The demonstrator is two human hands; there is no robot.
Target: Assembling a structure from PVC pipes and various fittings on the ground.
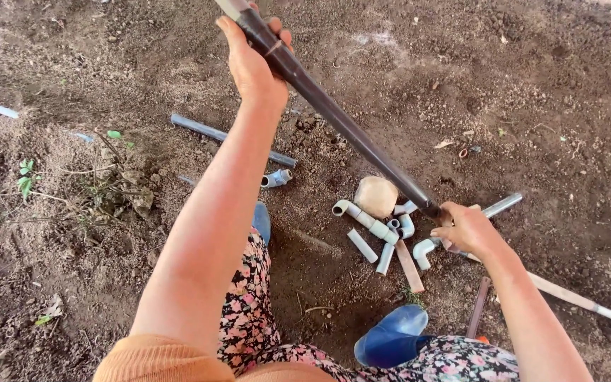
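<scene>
Nearest me, I saw my floral trousers (pixel 263 332) and a blue boot (pixel 392 338) planted on the bare soil (pixel 546 92), the second boot (pixel 262 221) half hidden behind my left forearm.

My right hand (pixel 469 230) was low beside the boot, fingers curled around the bottom end of the long dark pipe (pixel 341 120), just where it met the ground among the fittings. My left hand (pixel 250 64) was raised well up the same pipe, wrapped closed around it near its top, where a paler collar (pixel 233 7) ran out of the frame. So the pipe slanted from upper left down to lower right, held at both ends.

Around the lower end lay a cluster of grey elbow fittings (pixel 351 210), short grey pipe offcuts (pixel 362 245), a flat wooden strip (pixel 410 267) and a rounded tan stone (pixel 376 196). A pale rod (pixel 581 301) ran off under my right wrist.

In my judgement, handling this well called for keeping the low hand tight and close to the tip to steer it, while the high hand only guided the angle; the loose soil gave poor footing for the end, and the fittings crowded it.

Farther out lay a long grey pipe (pixel 228 136) with an elbow piece (pixel 276 177) near its end, and some weeds (pixel 26 177) at the left.
</scene>
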